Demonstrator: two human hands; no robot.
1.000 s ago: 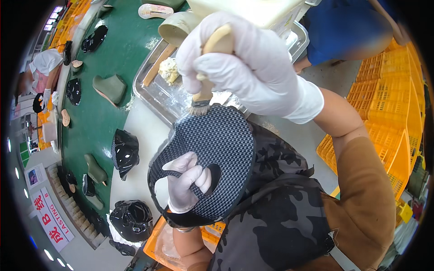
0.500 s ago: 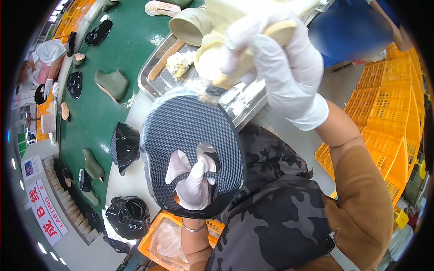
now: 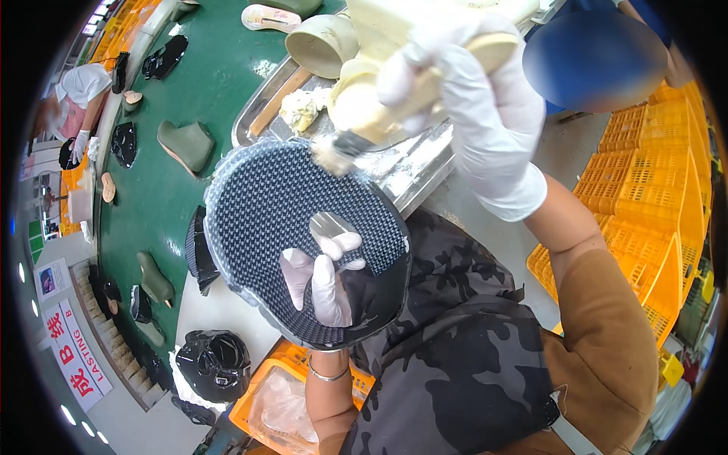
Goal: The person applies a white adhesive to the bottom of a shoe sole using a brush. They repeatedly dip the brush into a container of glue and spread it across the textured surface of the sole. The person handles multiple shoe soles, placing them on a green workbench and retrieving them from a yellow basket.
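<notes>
My left hand (image 3: 322, 269), in a white glove, holds up a dark patterned shoe upper (image 3: 280, 205) with its fingers spread against the inner face. My right hand (image 3: 470, 98), also gloved, grips a glue brush (image 3: 379, 125) by its wooden handle. The brush's bristles touch the upper's top edge, above my left hand. Behind the brush stands a glue-caked pot (image 3: 364, 91) in a metal tray (image 3: 413, 171).
A green conveyor belt (image 3: 205, 83) carries shoe lasts and black uppers on the left. Another black upper (image 3: 214, 364) lies at the lower left beside an orange crate (image 3: 258, 402). Stacked orange crates (image 3: 652, 197) stand to the right. A person in blue is at the top right.
My right hand with the brush has risen from low over the upper to its top rim. The upper has tilted up and turned, showing more of its patterned face.
</notes>
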